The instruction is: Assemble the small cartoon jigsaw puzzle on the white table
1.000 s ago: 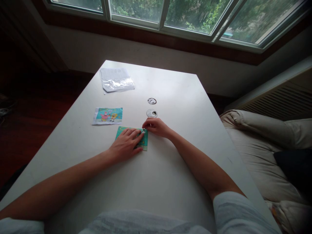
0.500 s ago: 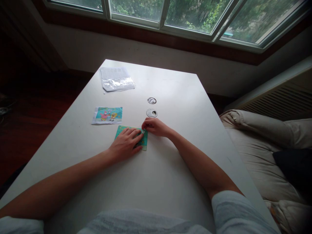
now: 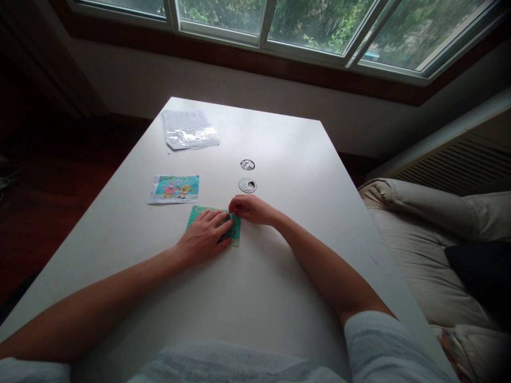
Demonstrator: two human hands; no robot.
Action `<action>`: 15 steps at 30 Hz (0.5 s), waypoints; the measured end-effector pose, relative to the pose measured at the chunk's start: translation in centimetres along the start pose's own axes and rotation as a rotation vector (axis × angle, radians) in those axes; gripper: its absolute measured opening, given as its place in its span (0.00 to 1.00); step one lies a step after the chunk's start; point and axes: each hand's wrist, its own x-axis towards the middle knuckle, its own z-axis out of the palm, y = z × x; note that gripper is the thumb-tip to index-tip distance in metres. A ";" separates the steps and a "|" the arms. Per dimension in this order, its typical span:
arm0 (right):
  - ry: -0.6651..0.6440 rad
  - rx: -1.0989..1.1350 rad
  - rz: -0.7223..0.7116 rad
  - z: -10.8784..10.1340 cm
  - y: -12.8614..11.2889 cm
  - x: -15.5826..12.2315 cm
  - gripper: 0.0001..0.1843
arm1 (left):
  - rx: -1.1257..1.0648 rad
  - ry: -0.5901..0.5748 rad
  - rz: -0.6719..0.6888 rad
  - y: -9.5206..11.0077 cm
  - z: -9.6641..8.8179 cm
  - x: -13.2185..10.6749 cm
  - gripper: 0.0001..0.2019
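Note:
A flat green sheet with a yellowish printed pattern lies on the white table. Spread across its left and middle part is my left hand, fingers stretched out and palm down, covering much of the print. My right hand is at the sheet's top right corner, thumb and forefinger pinched together close to my left fingertips. What the pinch holds, if anything, is too small to make out. A turquoise cartoon picture on white paper lies up and left of the sheet.
Papers in a clear plastic sleeve lie at the far left of the table. Two round silvery rings sit in the tabletop beyond my right hand. A beige sofa stands along the right side, with a window ahead.
My right hand has shifted slightly left over the green sheet's upper edge, nearer my left fingertips. My left hand stays flat in place. The view has drifted a little.

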 end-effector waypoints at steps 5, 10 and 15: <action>0.016 -0.035 0.027 0.1 -0.1 0.2 0.09 | 0.005 0.006 0.011 0.0 0.2 -0.1 0.20; 0.019 -0.071 0.016 0.2 -0.2 0.2 0.11 | 0.021 -0.011 0.007 0.1 0.2 0.0 0.20; 0.033 -0.105 -0.009 0.5 -0.4 -0.1 0.11 | 0.032 -0.025 0.004 0.1 0.0 0.0 0.21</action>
